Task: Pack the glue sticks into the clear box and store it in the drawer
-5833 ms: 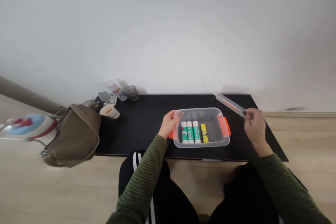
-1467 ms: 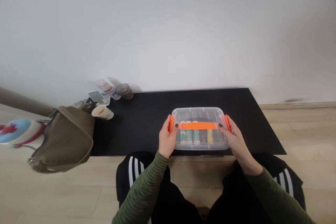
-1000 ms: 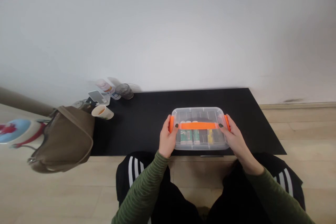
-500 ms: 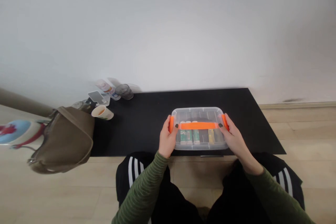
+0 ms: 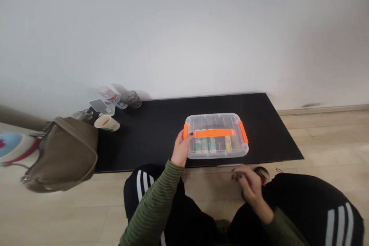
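A clear plastic storage box (image 5: 216, 153) with an orange carrying handle and orange side latches stands on the black table (image 5: 155, 130). Its lid is on, and green-and-white packs and a yellow one show through the plastic. My left hand (image 5: 181, 148) grips the box's left end, thumb on top by the left latch. Away from the box, my right hand (image 5: 249, 184) hovers below the table's front edge, fingers loosely curled and apart, with nothing visible in them. Close to its fingertips a thin pale strip (image 5: 227, 165) runs along that edge.
At the table's left end are a paper cup (image 5: 107, 123) with brownish liquid, a dark glass (image 5: 132, 99), a white bottle (image 5: 112, 97) and a white-framed grey object (image 5: 99, 105). A brown bag (image 5: 69, 150) hangs over that side. My knees are close below the front edge.
My right hand has let go of the box's right end and moved down towards me. My right knee has swung outward. The left hand still holds the box; the view has shifted slightly.
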{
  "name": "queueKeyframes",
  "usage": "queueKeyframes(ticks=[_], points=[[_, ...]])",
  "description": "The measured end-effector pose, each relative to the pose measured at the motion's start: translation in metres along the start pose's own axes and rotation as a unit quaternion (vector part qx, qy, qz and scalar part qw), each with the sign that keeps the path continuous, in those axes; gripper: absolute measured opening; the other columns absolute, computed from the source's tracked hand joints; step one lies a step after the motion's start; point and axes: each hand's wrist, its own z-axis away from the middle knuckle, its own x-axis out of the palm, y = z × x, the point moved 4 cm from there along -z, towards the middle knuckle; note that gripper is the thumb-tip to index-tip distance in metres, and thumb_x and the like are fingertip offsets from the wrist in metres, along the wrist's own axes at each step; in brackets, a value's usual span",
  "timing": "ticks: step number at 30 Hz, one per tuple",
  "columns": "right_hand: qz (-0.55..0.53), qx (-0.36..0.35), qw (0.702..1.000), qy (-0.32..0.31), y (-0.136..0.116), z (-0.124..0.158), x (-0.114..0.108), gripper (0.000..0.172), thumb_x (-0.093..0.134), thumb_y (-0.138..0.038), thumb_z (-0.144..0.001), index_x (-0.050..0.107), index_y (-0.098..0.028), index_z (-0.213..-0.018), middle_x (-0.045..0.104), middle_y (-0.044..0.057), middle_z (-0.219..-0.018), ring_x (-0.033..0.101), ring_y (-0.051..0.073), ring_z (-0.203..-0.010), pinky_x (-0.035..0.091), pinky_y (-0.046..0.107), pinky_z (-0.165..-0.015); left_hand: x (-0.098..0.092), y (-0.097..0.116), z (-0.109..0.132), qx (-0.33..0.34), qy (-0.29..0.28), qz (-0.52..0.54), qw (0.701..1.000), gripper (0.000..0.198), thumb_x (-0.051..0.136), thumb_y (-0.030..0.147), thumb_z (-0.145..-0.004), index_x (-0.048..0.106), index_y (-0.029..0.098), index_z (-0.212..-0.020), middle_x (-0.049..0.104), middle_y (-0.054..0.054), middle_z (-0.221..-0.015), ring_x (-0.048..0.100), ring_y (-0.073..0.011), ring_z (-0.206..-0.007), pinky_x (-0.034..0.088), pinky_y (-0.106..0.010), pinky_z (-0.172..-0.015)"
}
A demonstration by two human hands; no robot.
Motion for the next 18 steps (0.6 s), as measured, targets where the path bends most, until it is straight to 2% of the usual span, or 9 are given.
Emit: queueKeyframes(ticks=[1,2,3,5,6,8,11,14,18], points=[[0.008,0.078,0.995,-0.065,0.021,0.010,0.017,0.023,0.052,-0.039,-0.089,0.067,-0.022,-0.084,0.067,0.005,-0.075,0.064,0.020,-0.072,0.049,0.033,-0.070,0.001,0.001,0.000,0.001,0.002,0.007,1.000,0.046,0.075,0.035,-0.070,0.063,0.016,-0.110,0.069,-0.004,-0.087,0.067,-0.0188,-0.081,0.053,-0.033,-0.080],[0.004,0.161,0.982,-0.102,0.044,0.019,0.032,0.023,0.053,-0.040,-0.087,0.067,-0.022,-0.082,0.069,0.005,-0.078,0.065,0.021,-0.074,0.049,0.032,-0.071,0.001,0.002,0.000,0.002,0.004,0.011,1.000,0.045,0.076,0.034,-0.069,0.063,0.016,-0.109,0.069,-0.004,-0.087,0.066,-0.0182,-0.080,0.052,-0.032,-0.079],[-0.014,0.252,0.961,-0.113,0.067,0.026,0.044,0.021,0.056,-0.039,-0.084,0.066,-0.021,-0.082,0.070,0.005,-0.079,0.065,0.021,-0.073,0.049,0.031,-0.070,0.001,0.003,0.000,0.001,0.005,0.014,1.000,0.044,0.076,0.034,-0.068,0.064,0.016,-0.107,0.069,-0.004,-0.087,0.066,-0.0178,-0.080,0.052,-0.031,-0.078],[-0.081,0.455,0.883,-0.079,0.109,0.037,0.062,0.017,0.063,-0.033,-0.075,0.063,-0.019,-0.086,0.072,0.006,-0.085,0.067,0.019,-0.072,0.048,0.029,-0.066,0.002,0.004,0.000,-0.001,0.003,0.014,1.000,0.044,0.076,0.034,-0.068,0.063,0.016,-0.106,0.069,-0.004,-0.089,0.066,-0.0173,-0.080,0.051,-0.031,-0.077],[-0.092,0.488,0.866,-0.064,0.124,0.037,0.066,0.020,0.062,-0.032,-0.075,0.061,-0.019,-0.090,0.072,0.007,-0.090,0.068,0.019,-0.072,0.048,0.029,-0.065,0.002,0.004,0.000,-0.001,0.001,0.014,1.000,0.044,0.076,0.034,-0.068,0.063,0.016,-0.106,0.069,-0.004,-0.090,0.066,-0.0171,-0.079,0.051,-0.030,-0.077],[-0.112,0.516,0.849,-0.030,0.147,0.031,0.068,0.023,0.061,-0.031,-0.075,0.059,-0.019,-0.094,0.071,0.009,-0.098,0.070,0.018,-0.078,0.048,0.027,-0.067,0.003,0.005,0.001,0.003,-0.003,0.010,1.000,0.044,0.076,0.035,-0.069,0.062,0.015,-0.106,0.069,-0.004,-0.089,0.065,-0.0166,-0.077,0.051,-0.030,-0.074],[-0.143,0.502,0.853,0.001,0.167,0.018,0.060,0.018,0.060,-0.031,-0.077,0.057,-0.019,-0.090,0.070,0.011,-0.102,0.070,0.020,-0.091,0.049,0.027,-0.072,0.004,0.005,0.001,0.012,-0.011,0.002,1.000,0.042,0.075,0.035,-0.069,0.062,0.015,-0.104,0.068,-0.003,-0.086,0.065,-0.0158,-0.075,0.050,-0.028,-0.072],[-0.175,0.490,0.854,0.011,0.178,0.010,0.052,0.012,0.059,-0.030,-0.079,0.056,-0.019,-0.079,0.071,0.012,-0.093,0.070,0.021,-0.095,0.052,0.029,-0.076,0.005,0.005,0.000,0.024,-0.009,-0.002,1.000,0.042,0.075,0.035,-0.068,0.062,0.015,-0.102,0.066,-0.002,-0.083,0.063,-0.0144,-0.073,0.049,-0.027,-0.071],[-0.201,0.466,0.862,0.003,0.186,0.007,0.048,0.011,0.064,-0.026,-0.077,0.056,-0.020,-0.073,0.071,0.010,-0.081,0.071,0.023,-0.090,0.054,0.031,-0.076,0.003,0.004,-0.003,0.028,0.006,-0.011,1.000,0.042,0.075,0.034,-0.066,0.062,0.014,-0.100,0.064,-0.001,-0.076,0.060,-0.0132,-0.067,0.046,-0.025,-0.066]])
